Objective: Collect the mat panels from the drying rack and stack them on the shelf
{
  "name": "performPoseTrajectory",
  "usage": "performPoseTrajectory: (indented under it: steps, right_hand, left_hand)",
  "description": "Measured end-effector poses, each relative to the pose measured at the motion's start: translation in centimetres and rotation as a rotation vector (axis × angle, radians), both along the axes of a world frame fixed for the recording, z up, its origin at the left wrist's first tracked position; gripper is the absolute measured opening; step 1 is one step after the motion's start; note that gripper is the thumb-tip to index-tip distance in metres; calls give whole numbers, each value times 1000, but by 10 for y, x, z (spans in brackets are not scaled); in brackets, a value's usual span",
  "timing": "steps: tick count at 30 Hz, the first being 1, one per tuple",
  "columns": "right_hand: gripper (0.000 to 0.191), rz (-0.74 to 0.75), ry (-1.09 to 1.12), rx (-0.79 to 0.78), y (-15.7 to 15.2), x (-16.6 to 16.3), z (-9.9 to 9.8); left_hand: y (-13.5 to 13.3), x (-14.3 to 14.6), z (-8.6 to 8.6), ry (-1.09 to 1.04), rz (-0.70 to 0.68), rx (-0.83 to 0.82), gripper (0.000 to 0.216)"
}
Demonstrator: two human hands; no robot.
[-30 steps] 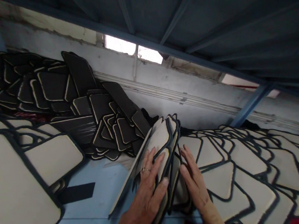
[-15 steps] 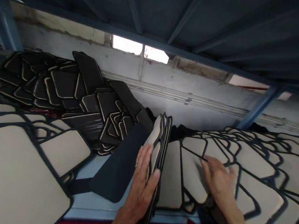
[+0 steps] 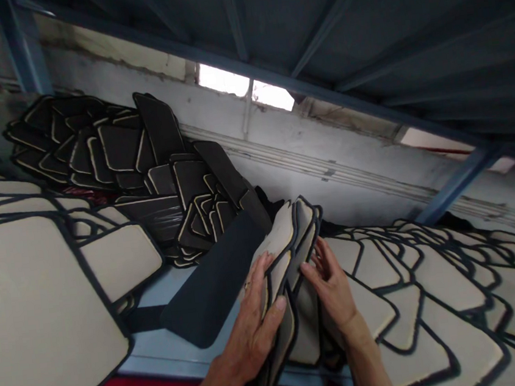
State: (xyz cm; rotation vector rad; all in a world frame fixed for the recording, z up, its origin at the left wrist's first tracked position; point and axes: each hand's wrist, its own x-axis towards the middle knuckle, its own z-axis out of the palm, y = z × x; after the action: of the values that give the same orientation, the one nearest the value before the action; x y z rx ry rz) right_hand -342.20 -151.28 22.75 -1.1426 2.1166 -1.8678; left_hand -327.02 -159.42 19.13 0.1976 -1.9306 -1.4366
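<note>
My left hand [image 3: 253, 322] grips an upright bundle of beige mats with black edging [image 3: 286, 245], thumb on one face and fingers on the other. My right hand [image 3: 334, 289] presses against the right side of the same bundle, its fingers on the edges of the mats. One dark mat [image 3: 212, 284] leans out to the left of the bundle, back side up. The bundle stands on a pale blue shelf [image 3: 163, 344].
Overlapping beige mats [image 3: 440, 315] spread over the shelf to the right. More large beige mats [image 3: 43, 301] lie at the left. A heap of black mats with pale edging [image 3: 144, 168] sits against the white wall. A dark metal shelf [image 3: 359, 22] hangs low overhead.
My right hand came back from the flat mats on the right to the bundle's side. The bundle fanned out a little at its top.
</note>
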Motion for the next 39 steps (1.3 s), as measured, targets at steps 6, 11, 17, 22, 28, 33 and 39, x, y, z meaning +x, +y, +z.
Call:
performPoseTrajectory:
  steps: [6,11,17,22,28,33,39]
  right_hand:
    - [97,-303,-64,-6,41,-15,1]
    - [99,-344,-121,-11,64,-25,-2]
    - [91,-279,-164,-91,67,-22,-1]
    - [79,-220,-98,-85,57,-27,5]
    - [82,-392,28,-3,53,-35,22]
    - [82,-304,43,8,67,-53,14]
    - [85,-308,9,92,90,-76,-1]
  left_hand:
    - [3,-1,-1,-17,-2,-43,58]
    - [16,-8,1,-57,51,-176,49]
    - [35,-13,-5,-70,44,-209,47]
    - [54,-22,-7,-90,18,-205,45]
    - [76,-48,-12,-5,9,-163,48]
    - [84,-60,-16,3,-17,-76,45]
    - [75,-40,-20,-46,-70,-89,47]
